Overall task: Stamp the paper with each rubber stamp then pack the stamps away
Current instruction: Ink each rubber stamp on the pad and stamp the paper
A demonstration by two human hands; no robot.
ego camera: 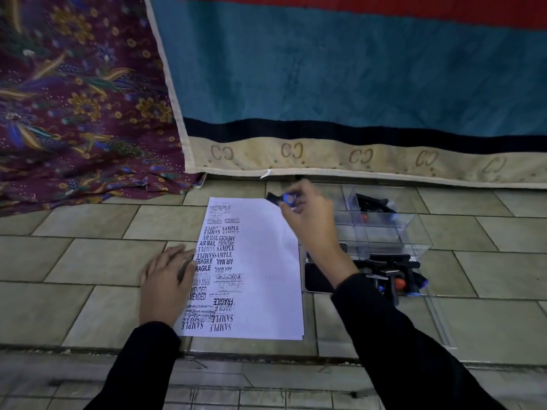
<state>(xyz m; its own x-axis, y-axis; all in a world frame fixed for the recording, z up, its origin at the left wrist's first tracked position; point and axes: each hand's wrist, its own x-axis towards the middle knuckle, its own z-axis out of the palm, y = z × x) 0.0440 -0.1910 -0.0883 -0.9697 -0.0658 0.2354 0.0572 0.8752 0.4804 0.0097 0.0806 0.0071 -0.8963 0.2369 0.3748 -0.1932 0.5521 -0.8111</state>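
- We see the left hand (165, 287) lying flat, fingers spread, on the left edge of the paper (266, 276); the right hand (307, 223) pinches a rubber stamp (282, 199) above the sheet's far right corner.
- The stamp is black with a blue knob, motion-blurred; its long axis runs roughly left-right.
- The paper is a white rectangle, long axis away from us, on the tiled floor (88, 261), its left half dense with black imprints.
- At right, a clear plastic box (381, 220) holds dark stamps, indistinct; more stamps (393, 276) lie heaped just nearer us.
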